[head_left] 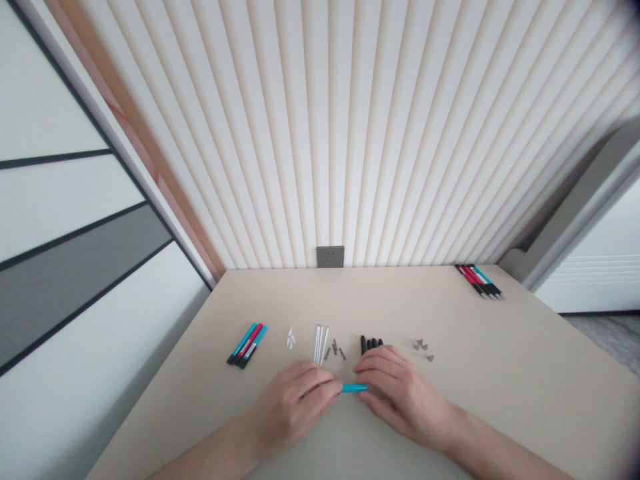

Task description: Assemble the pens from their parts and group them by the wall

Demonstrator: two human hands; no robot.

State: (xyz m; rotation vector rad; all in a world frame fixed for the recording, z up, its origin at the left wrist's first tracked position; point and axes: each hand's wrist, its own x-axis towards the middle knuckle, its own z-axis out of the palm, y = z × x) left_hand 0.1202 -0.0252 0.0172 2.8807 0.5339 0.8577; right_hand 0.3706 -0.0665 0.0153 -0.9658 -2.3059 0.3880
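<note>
A white wall of vertical rounded panels [300,133] rises behind the pale beige desk [280,293], with a dark grey square-cornered power socket [330,257] set low in it, just above the desk's far edge. On the left stands a white panelled surface with black strips and one grey band [85,243], beside a brown vertical trim [145,153]. On the right are a grey curved-edged frame [570,207], a white ribbed panel [600,267] and grey patterned flooring [607,333].

no readable text, pale label [253,349] on a blue pen barrel [262,336] toward the tabletop's [280,300] left edge, its print too small to read
</note>
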